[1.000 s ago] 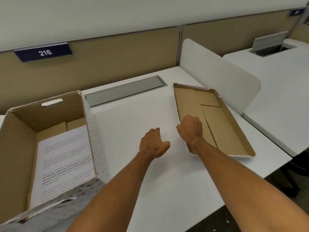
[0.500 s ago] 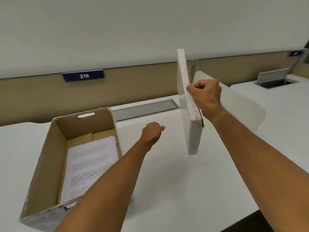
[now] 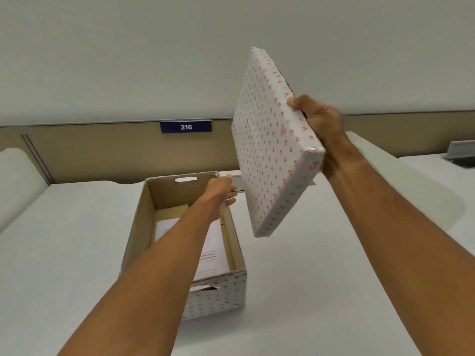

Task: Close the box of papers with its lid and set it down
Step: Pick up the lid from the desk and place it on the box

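Note:
The open cardboard box (image 3: 144, 222), wrapped in white paper with pink hearts, stands on the white desk with printed papers (image 3: 217, 255) lying inside. My right hand (image 3: 320, 122) grips the right edge of the heart-patterned lid (image 3: 270, 150), which is held in the air, steeply tilted, up and to the right of the box. My left hand (image 3: 222, 195) hovers over the box's far right corner with its fingers apart, reaching toward the lid's lower left edge and holding nothing.
The white desk (image 3: 321, 291) runs to a beige partition with a blue sign reading 216 (image 3: 186, 127). A white rounded divider (image 3: 411, 181) stands on the right, another divider (image 3: 15, 173) at the left. A neighbouring desk with a grey cable flap (image 3: 460, 150) lies far right.
My right hand has lifted the lid off the desk and turned its patterned top toward me. My left hand has opened and moved over the box. The view has swung left.

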`<act>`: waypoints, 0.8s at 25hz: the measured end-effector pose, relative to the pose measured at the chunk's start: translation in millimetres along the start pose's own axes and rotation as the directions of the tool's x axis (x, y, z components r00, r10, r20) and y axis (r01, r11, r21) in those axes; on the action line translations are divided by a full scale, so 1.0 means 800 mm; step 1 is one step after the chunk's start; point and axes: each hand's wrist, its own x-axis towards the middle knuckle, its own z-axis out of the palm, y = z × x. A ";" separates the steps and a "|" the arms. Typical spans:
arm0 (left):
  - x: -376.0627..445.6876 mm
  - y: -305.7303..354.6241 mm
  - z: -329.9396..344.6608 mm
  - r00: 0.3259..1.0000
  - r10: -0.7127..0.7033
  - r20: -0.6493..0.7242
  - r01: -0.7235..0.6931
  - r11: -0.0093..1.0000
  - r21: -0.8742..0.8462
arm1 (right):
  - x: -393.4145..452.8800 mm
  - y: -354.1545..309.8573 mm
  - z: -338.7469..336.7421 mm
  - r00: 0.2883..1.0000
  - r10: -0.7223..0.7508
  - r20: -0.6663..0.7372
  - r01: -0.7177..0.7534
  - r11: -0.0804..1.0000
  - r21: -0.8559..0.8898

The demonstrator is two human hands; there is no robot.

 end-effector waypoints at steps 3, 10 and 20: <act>-0.013 0.001 -0.022 1.000 0.013 0.024 -0.009 0.988 -0.153 | 0.002 -0.002 0.017 0.997 0.078 0.026 -0.079 0.996 0.040; -0.016 0.008 -0.114 1.000 0.002 -0.017 -0.008 0.927 -0.376 | 0.017 0.025 0.021 0.938 0.207 0.279 -0.253 0.957 0.140; -0.039 0.020 -0.265 0.953 0.088 -0.291 -0.114 0.991 -0.074 | 0.032 0.151 0.034 0.892 0.429 0.146 -0.356 0.863 -0.358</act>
